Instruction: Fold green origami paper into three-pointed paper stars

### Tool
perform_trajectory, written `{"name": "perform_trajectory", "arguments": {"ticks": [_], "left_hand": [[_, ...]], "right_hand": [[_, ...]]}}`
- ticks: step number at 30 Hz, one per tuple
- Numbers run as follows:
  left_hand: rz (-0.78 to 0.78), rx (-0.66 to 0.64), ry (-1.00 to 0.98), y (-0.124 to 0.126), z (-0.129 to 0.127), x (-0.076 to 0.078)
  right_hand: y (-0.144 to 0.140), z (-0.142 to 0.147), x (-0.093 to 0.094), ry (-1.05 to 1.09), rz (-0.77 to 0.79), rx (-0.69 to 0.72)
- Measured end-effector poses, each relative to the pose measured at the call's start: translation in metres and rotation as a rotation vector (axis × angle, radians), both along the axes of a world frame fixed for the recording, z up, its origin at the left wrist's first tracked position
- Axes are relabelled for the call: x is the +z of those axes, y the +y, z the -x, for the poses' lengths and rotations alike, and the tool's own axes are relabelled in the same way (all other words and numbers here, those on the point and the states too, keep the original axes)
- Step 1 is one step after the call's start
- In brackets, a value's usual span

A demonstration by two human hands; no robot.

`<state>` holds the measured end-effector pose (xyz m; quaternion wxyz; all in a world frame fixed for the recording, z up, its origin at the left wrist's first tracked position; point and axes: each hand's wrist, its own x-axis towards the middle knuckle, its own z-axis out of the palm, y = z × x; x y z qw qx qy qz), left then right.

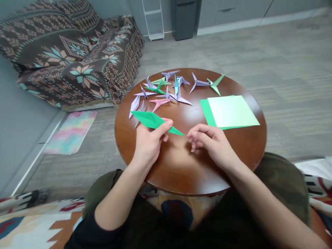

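Head view: left hand [149,141] pinches one pointed green paper fold [153,121]; right hand [211,143], fingers loosely curled, holds nothing; two square sheets [230,111] lie nearby.

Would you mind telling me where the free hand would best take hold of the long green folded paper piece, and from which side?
Probably at the narrow right-hand tip of the long green folded paper piece, coming from the right. The left hand already pinches its middle, and that tip juts out unsupported above the round brown wooden table, pointing at the right hand close beside it. A light fingertip grip across the flat faces seems safest.
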<state>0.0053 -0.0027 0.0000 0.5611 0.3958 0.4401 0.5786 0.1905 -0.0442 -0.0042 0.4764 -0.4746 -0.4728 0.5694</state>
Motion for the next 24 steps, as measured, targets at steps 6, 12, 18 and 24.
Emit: {"name": "perform_trajectory", "arguments": {"ticks": [6,12,18,24], "left_hand": [[-0.015,-0.116,0.046,-0.009,-0.005,-0.007],[-0.063,-0.098,0.080,-0.013,-0.009,-0.011],[-0.115,-0.036,0.074,-0.015,-0.012,-0.013],[-0.108,-0.009,0.087,-0.017,-0.013,-0.012]], "right_hand": [[-0.003,0.004,0.002,0.033,0.021,0.071],[-0.002,0.004,0.001,0.060,0.029,0.042],[-0.001,0.006,0.000,0.031,-0.028,0.022],[-0.004,0.008,-0.002,-0.033,-0.088,0.003]]}}
